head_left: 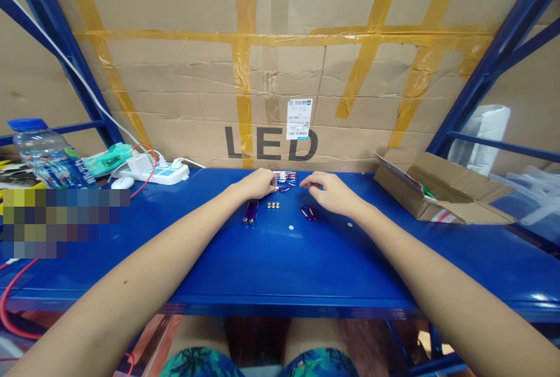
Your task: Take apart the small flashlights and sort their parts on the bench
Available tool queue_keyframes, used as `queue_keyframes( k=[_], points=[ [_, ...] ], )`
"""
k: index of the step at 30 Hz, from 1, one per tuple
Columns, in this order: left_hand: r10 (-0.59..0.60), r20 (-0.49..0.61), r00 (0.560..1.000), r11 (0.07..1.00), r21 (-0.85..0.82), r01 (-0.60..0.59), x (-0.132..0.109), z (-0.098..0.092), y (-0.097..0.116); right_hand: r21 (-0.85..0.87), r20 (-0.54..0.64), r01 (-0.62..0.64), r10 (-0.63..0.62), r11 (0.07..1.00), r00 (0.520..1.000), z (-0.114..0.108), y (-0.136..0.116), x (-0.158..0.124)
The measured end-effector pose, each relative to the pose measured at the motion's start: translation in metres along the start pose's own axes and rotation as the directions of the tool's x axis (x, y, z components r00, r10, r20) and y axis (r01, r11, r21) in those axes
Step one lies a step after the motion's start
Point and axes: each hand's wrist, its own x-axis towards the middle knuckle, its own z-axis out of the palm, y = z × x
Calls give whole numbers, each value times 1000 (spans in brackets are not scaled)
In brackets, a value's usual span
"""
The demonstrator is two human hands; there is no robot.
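At the back of the blue table, my left hand (261, 183) is closed, its fingertips pinching a small piece with a purple clip (284, 189) sticking out to the right. Just behind lies a pile of small metallic tubes with clips (286, 177), partly covered by that hand. My right hand (327, 190) hovers to the right of the pile, fingers bent but apart, holding nothing visible. Under it lie purple carabiner clips (309, 213). Two dark purple tubes (250, 212) lie side by side below my left hand. Several button cells (273, 205) sit in small rows between them.
An opened cardboard box (437, 190) stands at the right. At the left are a water bottle (48, 155), a white power strip (164, 173) and a red cable (149, 178). A large carton marked LED (196, 91) walls off the back of the blue table (280, 272).
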Motion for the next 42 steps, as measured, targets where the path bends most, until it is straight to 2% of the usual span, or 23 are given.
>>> queue_keyframes(
  k=[3, 6, 9, 11, 13, 16, 21, 24, 32, 35, 37, 40, 42],
  points=[
    [82, -22, 996, 993, -87, -84, -12, -8, 4, 48, -17, 0, 1, 999, 1000, 2, -2, -1],
    [199, -107, 974, 966, -147, -213, -30, -18, 16, 215, -37, 6, 2, 976, 999, 3, -8, -3],
    [265, -164, 950, 943, -163, -291, -46, -25, 33, 480, 21, 45, -63, 876, 998, 1, -19, -6],
    [300, -211, 930, 929, -156, -335, -54, -28, 43, 612, 93, 26, -105, 790, 990, 1, -26, -8],
    [316, -252, 915, 927, -124, -355, -58, -29, 50, 679, 179, -39, -114, 733, 977, 2, -31, -9],
    [314, -283, 906, 942, -23, -334, -60, -30, 55, 697, 265, -126, -90, 706, 960, 4, -30, -10],
    [289, -245, 926, 957, 87, -276, -60, -29, 56, 728, 270, -133, -102, 672, 957, 6, -22, -10],
    [267, -223, 938, 964, 67, -258, -60, -25, 57, 722, 236, -98, -111, 685, 965, 6, -22, -9],
    [205, -177, 963, 978, -5, -209, -61, -12, 59, 561, 174, -64, -42, 826, 984, 13, -28, -14],
    [170, -200, 965, 970, -139, -200, -60, -11, 60, 484, 126, -26, -40, 875, 991, 12, -30, -15],
    [124, -220, 968, 945, -272, -183, -58, -12, 61, 388, 57, 46, -73, 921, 996, 10, -31, -14],
    [42, -204, 978, 854, -500, -141, -54, -15, 64, 222, -50, 178, -171, 959, 984, 5, -32, -14],
    [0, -137, 991, 763, -640, -89, -53, -18, 65, 149, -83, 236, -225, 960, 971, 3, -32, -14]
  ],
)
